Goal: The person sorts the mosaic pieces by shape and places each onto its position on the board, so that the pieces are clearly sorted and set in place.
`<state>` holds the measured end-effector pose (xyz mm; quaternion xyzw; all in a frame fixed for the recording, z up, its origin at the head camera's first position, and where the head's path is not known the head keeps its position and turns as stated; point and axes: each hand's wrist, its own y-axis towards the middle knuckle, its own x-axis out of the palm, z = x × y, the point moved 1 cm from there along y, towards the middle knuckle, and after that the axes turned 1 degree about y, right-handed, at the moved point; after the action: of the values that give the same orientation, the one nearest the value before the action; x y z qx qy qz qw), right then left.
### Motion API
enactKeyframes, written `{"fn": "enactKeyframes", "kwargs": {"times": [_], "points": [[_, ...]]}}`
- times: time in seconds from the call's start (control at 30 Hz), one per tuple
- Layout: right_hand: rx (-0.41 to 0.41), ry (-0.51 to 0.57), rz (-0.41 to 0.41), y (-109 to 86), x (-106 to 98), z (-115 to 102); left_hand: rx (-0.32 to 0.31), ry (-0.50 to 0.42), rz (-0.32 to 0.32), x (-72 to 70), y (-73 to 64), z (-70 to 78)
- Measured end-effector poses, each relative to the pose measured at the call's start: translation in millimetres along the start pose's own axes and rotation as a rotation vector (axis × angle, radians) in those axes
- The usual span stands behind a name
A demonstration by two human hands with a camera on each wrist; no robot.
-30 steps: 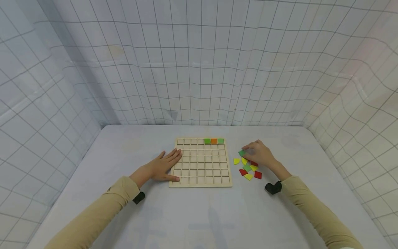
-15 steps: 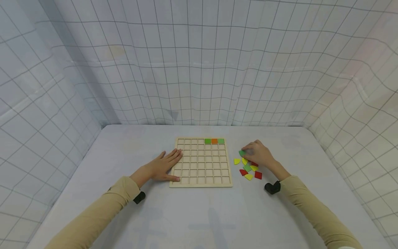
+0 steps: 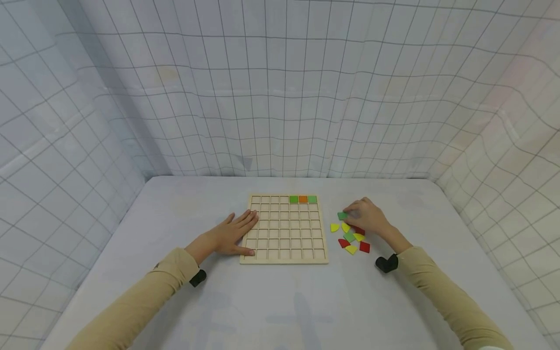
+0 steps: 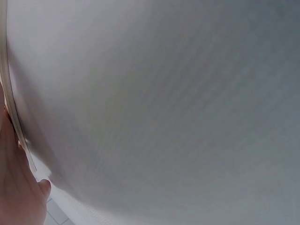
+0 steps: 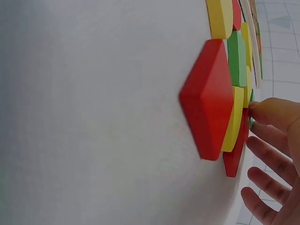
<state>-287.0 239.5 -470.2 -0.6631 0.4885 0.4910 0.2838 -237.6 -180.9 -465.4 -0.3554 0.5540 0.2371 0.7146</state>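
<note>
A pale wooden grid board (image 3: 284, 263) lies on the table with two green tiles and one orange tile (image 3: 303, 199) in its far right cells. My left hand (image 3: 229, 236) rests flat on the board's left edge, fingers and thumb spread; the left wrist view catches part of this hand (image 4: 21, 187) at the frame's edge. To the right of the board, my right hand (image 3: 366, 215) pinches a green square tile (image 3: 342, 216) between thumb and index finger. In the right wrist view only a sliver of that tile (image 5: 251, 96) shows behind the thumb, while the other fingers are loosely bent.
Beside the right hand lie loose pieces: a red square (image 3: 365, 247), a second green square (image 3: 349, 236), a red quarter-round piece (image 3: 343, 243) and several yellow ones (image 3: 334, 227). A grid-lined white curtain (image 3: 280, 97) stands behind the white table (image 3: 280, 306).
</note>
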Motion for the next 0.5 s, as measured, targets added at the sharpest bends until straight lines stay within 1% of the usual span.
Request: {"fn": "enactKeyframes", "kwargs": {"times": [0.23,0.5], "points": [[-0.016,-0.002,0.019,-0.4,-1.8,-2.4,-0.001,0.000,0.005,0.5,0.0,-0.7],[0.057,0.002,0.006,3.7,-1.6,-5.7,0.002,-0.004,0.006,1.4,-0.3,-1.2]]}}
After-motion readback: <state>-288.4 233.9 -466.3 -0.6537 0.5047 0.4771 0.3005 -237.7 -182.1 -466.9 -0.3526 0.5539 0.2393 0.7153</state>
